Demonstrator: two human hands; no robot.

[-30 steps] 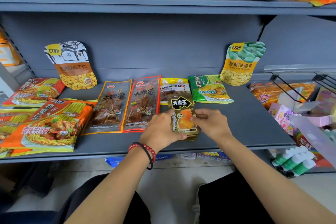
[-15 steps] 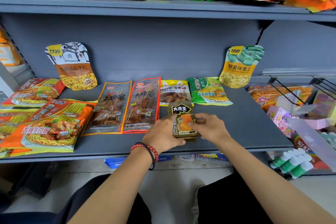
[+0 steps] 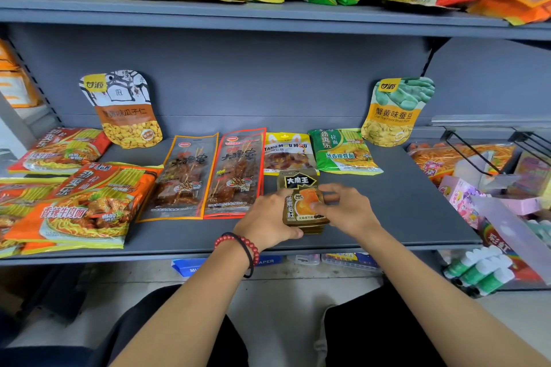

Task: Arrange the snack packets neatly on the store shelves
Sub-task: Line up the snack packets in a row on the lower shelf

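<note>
A small stack of gold-and-black snack packets [image 3: 299, 188] lies on the grey shelf [image 3: 402, 211], near its front edge. My left hand [image 3: 269, 220] grips the stack's left side and my right hand [image 3: 347, 210] holds its right side, thumb across the top packet. Behind the stack lie a yellow packet [image 3: 287, 152] and a green noodle packet [image 3: 343, 150]. Two long skewer packets [image 3: 208, 176] lie flat to the left. A sunflower-seed pouch [image 3: 125, 110] and a broad-bean pouch [image 3: 393, 110] lean upright against the back wall.
Orange noodle packets [image 3: 77, 202] pile up at the shelf's left end. The upper shelf [image 3: 268, 13] carries green, yellow and red bags. To the right stand a wire rack [image 3: 477, 152], pink boxes [image 3: 465, 197] and green-capped glue bottles [image 3: 477, 271].
Both hands have slid the stack a little away from me, toward the yellow packet, and the stack now lies flatter on the shelf.
</note>
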